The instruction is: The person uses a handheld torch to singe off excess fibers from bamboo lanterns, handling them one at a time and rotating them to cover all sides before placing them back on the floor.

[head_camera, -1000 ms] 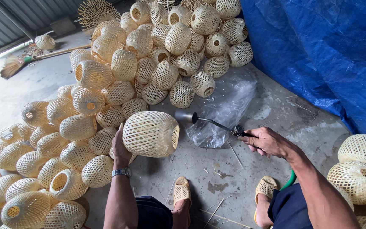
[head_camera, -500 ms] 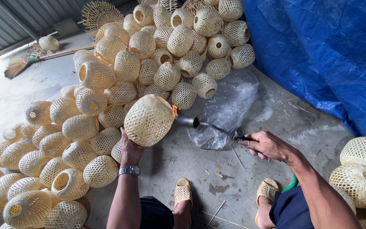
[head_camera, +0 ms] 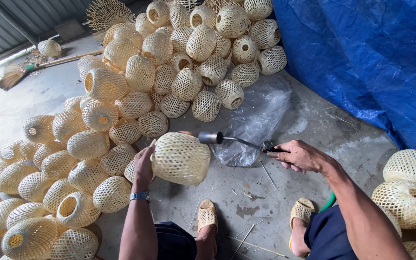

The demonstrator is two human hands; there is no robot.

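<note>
My left hand (head_camera: 144, 162) holds a pale woven bamboo basket (head_camera: 181, 158) by its left side, lifted above the concrete floor. My right hand (head_camera: 300, 156) grips the handle of a metal gas torch (head_camera: 237, 140). Its nozzle points left, just above the basket's upper right edge. No flame is visible. A watch sits on my left wrist. My two sandalled feet rest on the floor below the basket.
A large heap of similar woven baskets (head_camera: 169, 72) fills the left and top. More baskets (head_camera: 410, 183) lie at the right. A clear plastic bag (head_camera: 256, 120) lies behind the torch. A blue tarp (head_camera: 371, 58) hangs at the right. A broom (head_camera: 20, 72) lies far left.
My left hand has turned the basket and brought it lower and nearer. The torch nozzle now sits over the basket's top right edge. My right hand has hardly moved.
</note>
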